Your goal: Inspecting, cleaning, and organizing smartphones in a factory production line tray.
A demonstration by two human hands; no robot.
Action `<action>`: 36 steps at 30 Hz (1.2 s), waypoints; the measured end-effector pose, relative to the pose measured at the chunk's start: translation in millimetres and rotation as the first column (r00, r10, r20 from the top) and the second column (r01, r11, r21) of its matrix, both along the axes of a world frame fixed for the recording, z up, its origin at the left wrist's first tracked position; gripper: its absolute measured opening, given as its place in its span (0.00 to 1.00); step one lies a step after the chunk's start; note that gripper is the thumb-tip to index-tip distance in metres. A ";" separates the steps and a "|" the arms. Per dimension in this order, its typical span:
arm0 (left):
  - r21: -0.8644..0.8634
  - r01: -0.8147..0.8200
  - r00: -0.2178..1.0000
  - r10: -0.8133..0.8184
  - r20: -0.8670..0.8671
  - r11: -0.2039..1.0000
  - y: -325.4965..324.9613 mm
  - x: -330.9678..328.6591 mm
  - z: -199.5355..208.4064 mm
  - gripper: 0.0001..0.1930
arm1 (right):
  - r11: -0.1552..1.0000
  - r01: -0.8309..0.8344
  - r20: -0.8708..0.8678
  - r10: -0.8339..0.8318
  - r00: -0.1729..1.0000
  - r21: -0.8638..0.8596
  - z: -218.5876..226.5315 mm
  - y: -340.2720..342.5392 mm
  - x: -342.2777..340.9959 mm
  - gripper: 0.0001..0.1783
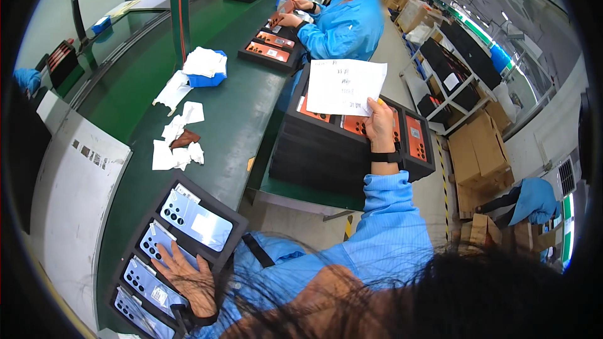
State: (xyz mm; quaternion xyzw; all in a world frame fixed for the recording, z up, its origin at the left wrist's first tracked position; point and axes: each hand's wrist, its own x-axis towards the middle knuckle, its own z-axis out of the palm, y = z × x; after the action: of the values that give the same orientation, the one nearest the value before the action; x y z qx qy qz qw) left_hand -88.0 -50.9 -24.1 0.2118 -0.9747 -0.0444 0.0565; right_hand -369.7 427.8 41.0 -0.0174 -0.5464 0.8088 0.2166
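My right hand (380,127) pinches a white sheet of paper (347,91) with handwriting on it by its lower right corner. The sheet hangs over a stack of black foam trays (317,154), whose top one holds orange phone-shaped pieces (416,138) with dark camera holes. My left hand (187,279) lies with fingers spread on a pale blue phone (157,240) in a black foam tray (227,206). Several such phones sit in slots there, one of them the large phone (196,220) at the top. The palm hides part of the phones beneath.
On the green workbench (226,119) lie torn white paper pieces (191,113), a brown scrap (185,139) and a blue bin (210,78) heaped with paper. A co-worker in blue (348,22) handles orange pieces further along. Cardboard boxes (480,144) and a shelf rack (449,81) stand at the right.
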 end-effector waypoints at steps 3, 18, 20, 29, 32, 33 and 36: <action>-0.055 0.039 0.992 -0.045 -0.118 0.998 -7.6 5.3 -19.5 0.34 | 1.000 -0.015 0.125 0.014 0.992 0.003 11.5 -23.0 9.8 0.16; -0.038 0.045 0.997 -0.043 0.069 0.998 -6.0 -5.1 9.0 0.38 | 0.998 0.049 0.008 -0.049 0.999 -0.037 8.9 -25.9 18.2 0.16; -0.026 0.036 0.998 -0.034 0.058 0.999 -4.2 -5.0 11.1 0.36 | 0.997 0.050 0.014 -0.049 0.999 -0.052 8.4 -25.6 16.4 0.15; -0.011 0.071 0.998 -0.071 0.002 0.997 -7.6 -0.7 6.5 0.31 | 0.995 0.067 -0.021 -0.068 0.997 -0.069 3.2 -27.2 12.6 0.16; -0.057 0.179 0.949 -0.188 -0.252 0.982 -10.0 4.8 1.9 0.31 | 0.994 0.107 -0.024 -0.108 0.994 -0.034 4.1 -30.4 15.7 0.17; -0.060 0.173 0.950 -0.183 -0.252 0.983 -9.4 5.4 1.9 0.31 | 0.991 0.130 -0.018 -0.130 0.991 -0.013 4.5 -31.8 15.7 0.18; -0.059 0.114 0.980 -0.122 -0.157 0.992 -5.9 2.3 0.9 0.30 | 0.985 0.168 -0.103 -0.163 0.981 0.040 -5.8 -17.0 14.1 0.23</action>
State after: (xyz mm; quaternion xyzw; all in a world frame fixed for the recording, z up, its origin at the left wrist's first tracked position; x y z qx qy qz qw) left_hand -85.7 -56.8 -23.2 0.1481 -0.9786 -0.0403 0.1374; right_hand -355.6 410.7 35.2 -0.0172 -0.5512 0.7742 0.3105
